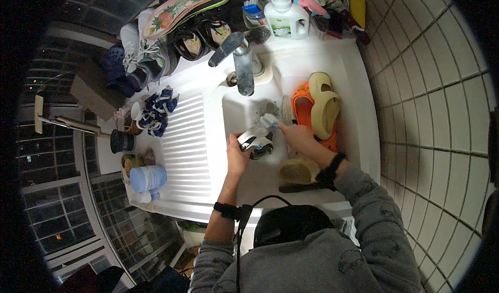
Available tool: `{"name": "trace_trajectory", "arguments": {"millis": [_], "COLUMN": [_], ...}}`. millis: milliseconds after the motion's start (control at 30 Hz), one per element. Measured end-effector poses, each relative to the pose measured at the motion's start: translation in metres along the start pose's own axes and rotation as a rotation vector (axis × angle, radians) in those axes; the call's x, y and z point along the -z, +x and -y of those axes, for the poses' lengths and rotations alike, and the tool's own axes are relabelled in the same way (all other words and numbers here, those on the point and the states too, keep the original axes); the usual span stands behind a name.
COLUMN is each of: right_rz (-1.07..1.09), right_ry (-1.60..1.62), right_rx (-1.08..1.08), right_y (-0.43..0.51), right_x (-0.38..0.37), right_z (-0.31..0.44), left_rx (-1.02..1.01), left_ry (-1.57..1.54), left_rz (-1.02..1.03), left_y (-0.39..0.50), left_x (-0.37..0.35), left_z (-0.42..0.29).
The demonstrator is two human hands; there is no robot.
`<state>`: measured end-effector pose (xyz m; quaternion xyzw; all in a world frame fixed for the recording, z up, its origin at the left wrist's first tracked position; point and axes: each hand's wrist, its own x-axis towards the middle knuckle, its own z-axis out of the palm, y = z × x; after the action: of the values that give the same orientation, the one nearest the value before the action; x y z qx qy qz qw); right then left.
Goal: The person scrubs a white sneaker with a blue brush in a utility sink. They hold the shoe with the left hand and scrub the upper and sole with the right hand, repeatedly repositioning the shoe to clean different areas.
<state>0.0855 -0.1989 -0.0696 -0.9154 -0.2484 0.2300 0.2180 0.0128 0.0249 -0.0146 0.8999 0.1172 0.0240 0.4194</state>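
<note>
My left hand (238, 156) grips a white shoe with black trim (255, 138) by its heel end, over the basin of a white laundry sink (230, 112). A small brush with pale bristles (268, 120) is in my right hand (298, 138), its head against or just above the far end of the shoe. Part of the brush handle is hidden by my fingers. Beyond the shoe, the chrome faucet (245, 75) reaches over the basin. Close to my right hand lie an orange clog (303, 105) and a pale yellow slipper (325, 112).
Another yellowish slipper (296, 171) lies below my right forearm. A ribbed washboard (185, 149) is on the left. Sneakers (150, 55), insoles (177, 14) and a white detergent bottle (286, 18) line the back ledge. A blue tub (148, 178) stands front left. Tiled wall (429, 110) bounds the right.
</note>
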Motion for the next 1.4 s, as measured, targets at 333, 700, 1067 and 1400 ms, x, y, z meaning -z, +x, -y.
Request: {"name": "trace_trajectory", "arguments": {"millis": [333,700,1067,1400], "right_rz": [0.099,-0.189,-0.174,-0.160], "right_ry": [0.857,0.293,0.228,0.488], "right_rx": [-0.096,0.099,0.018,0.000], "right_y": [0.041,-0.065,-0.072,-0.052], "right_x": [-0.028,0.068,0.075,0.068], "right_z": [-0.024,0.072,0.064,0.062], "left_rx": [-0.004,0.038,0.158,-0.101], "left_ry": [-0.071,-0.066,0.110,0.178], "left_rz": [-0.023,-0.087,-0.042,0.125], "left_y": [0.000,0.007,-0.003,0.003], "left_x": [-0.004,-0.017,-0.009,0.025], "left_z": [-0.005,-0.016,-0.044,-0.035]}}
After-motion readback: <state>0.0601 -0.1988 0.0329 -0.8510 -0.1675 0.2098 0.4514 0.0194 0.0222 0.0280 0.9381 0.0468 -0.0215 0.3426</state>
